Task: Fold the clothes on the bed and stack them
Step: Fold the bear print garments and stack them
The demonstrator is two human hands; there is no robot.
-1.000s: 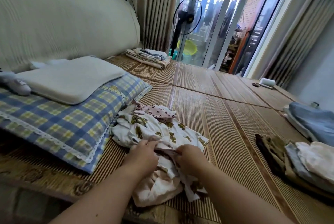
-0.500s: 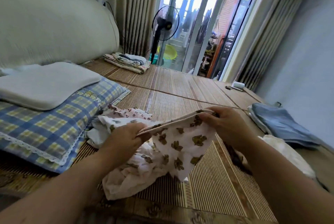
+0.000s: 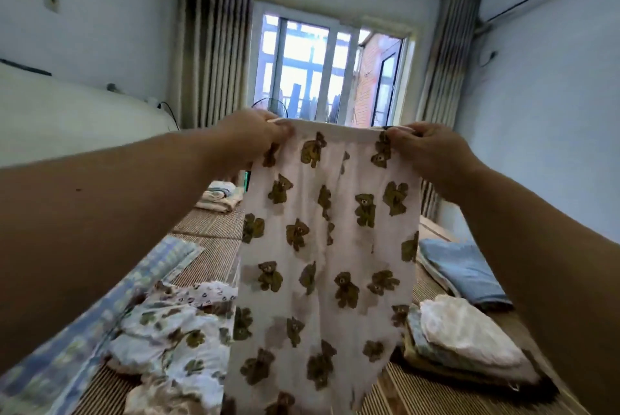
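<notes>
Now we had lifted the bear-print trousers (image 3: 328,247) off the pile (image 3: 174,337) on the bed (image 3: 214,257), our left hand (image 3: 255,136) and right hand (image 3: 426,146) pinching the waistband corners, so they hung ready for folding.

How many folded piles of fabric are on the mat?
3: a far pile near the window, a blue pile at right, a white-topped stack nearer. The held bear-print garment may hide more.

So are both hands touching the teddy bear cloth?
Touching. The head view shows the left hand and the right hand each pinching a top corner of the teddy bear cloth, which hangs down between them.
</notes>
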